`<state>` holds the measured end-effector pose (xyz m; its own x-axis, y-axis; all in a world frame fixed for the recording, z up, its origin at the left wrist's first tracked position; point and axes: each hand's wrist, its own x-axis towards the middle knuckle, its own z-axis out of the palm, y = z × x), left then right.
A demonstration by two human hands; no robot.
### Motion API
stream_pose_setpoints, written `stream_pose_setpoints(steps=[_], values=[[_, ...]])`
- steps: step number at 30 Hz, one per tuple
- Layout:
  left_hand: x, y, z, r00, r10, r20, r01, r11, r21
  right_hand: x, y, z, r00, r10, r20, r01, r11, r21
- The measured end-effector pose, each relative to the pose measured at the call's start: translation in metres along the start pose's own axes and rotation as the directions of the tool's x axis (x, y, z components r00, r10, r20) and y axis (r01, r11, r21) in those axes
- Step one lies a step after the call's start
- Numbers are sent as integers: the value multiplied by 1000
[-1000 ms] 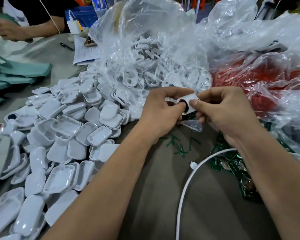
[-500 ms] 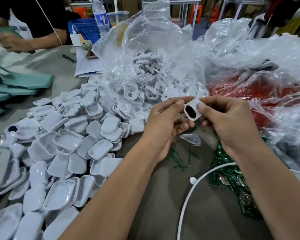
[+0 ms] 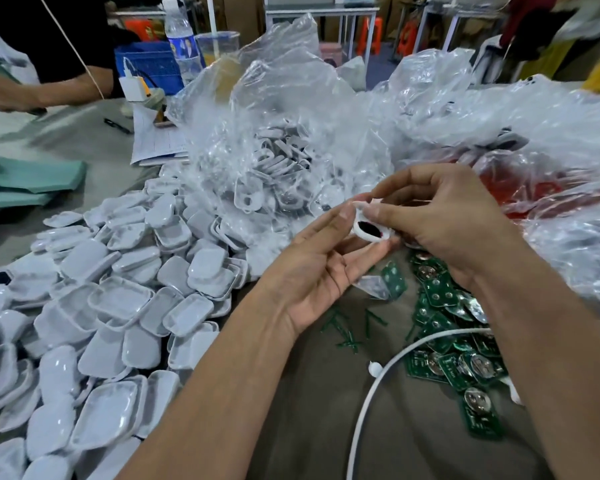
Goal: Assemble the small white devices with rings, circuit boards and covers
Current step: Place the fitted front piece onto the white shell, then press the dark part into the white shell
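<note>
A small white device shell (image 3: 369,230) with a dark oval opening is held up over the table between both hands. My left hand (image 3: 321,263) supports it from the left and below with nearly straight fingers. My right hand (image 3: 440,216) pinches its right end with thumb and fingers curled round it. A heap of white covers (image 3: 118,299) lies on the left. Green circuit boards (image 3: 454,355) with round metal discs lie under my right forearm. A clear bag (image 3: 274,161) behind the hands holds white ring-shaped frames.
A white cable (image 3: 371,386) curves across the grey table near my right forearm. Small green plastic bits (image 3: 343,327) lie below the hands. A bag with red contents (image 3: 534,181) sits at the right. Another person's arm (image 3: 32,88), papers and a water bottle (image 3: 182,46) are at the back left.
The shell has tilted flatter and its opening faces up. My left fingers have straightened under it. The view has shifted, showing more of the back of the room.
</note>
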<state>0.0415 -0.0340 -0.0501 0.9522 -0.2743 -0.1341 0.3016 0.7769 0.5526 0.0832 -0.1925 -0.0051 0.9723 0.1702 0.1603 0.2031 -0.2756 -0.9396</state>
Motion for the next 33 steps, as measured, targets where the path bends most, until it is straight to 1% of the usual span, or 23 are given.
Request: stream_pose_setpoints(steps=[3,6,8,9,11,14,17,20,22,25,26,27,29,30,31,33], values=[[2,-1,-1,1000,9,-5,-9,999,-36,-3,4,10,988,-94,-118,77,987,-143],[5,-2,-2,999,20,-25,-22,997,-69,-7,8,15,972,-184,-146,156,971,-184],[6,-1,-3,999,33,-34,-36,995,-88,-11,7,13,948,-278,-151,232,935,-267],[6,-1,-3,998,44,-42,-48,994,-93,-13,5,12,932,-338,-129,282,903,-325],[7,-1,-4,996,69,-55,-75,992,-100,-19,3,12,899,-437,-38,383,824,-417],[7,-1,-4,990,113,-87,-120,990,-75,-25,6,17,861,-505,65,470,737,-486],[7,-2,-4,984,130,-121,-138,988,-62,-25,7,18,847,-525,87,492,711,-502],[6,-1,-4,983,133,-123,-145,986,-86,-22,4,18,852,-513,103,491,717,-495],[6,-1,-4,984,131,-124,-142,986,-86,-18,-1,17,872,-480,100,462,737,-494],[6,-1,-3,986,123,-109,-135,984,-114,-11,-10,18,921,-387,44,367,824,-432],[6,0,-3,988,118,-101,-131,982,-135,-7,-12,19,930,-368,-16,330,854,-403],[7,1,-2,988,115,-99,-129,980,-154,0,-13,20,929,-353,-113,289,881,-374],[8,2,-2,987,108,-115,-128,975,-183,27,-11,18,898,-291,-330,167,920,-356],[8,2,-2,987,106,-121,-128,973,-194,44,-9,16,882,-249,-399,76,912,-402],[8,3,-3,987,105,-123,-129,970,-208,63,-5,14,876,-209,-434,-30,876,-482],[8,3,-4,988,97,-118,-122,966,-227,100,2,10,894,-126,-430,-222,708,-670]])
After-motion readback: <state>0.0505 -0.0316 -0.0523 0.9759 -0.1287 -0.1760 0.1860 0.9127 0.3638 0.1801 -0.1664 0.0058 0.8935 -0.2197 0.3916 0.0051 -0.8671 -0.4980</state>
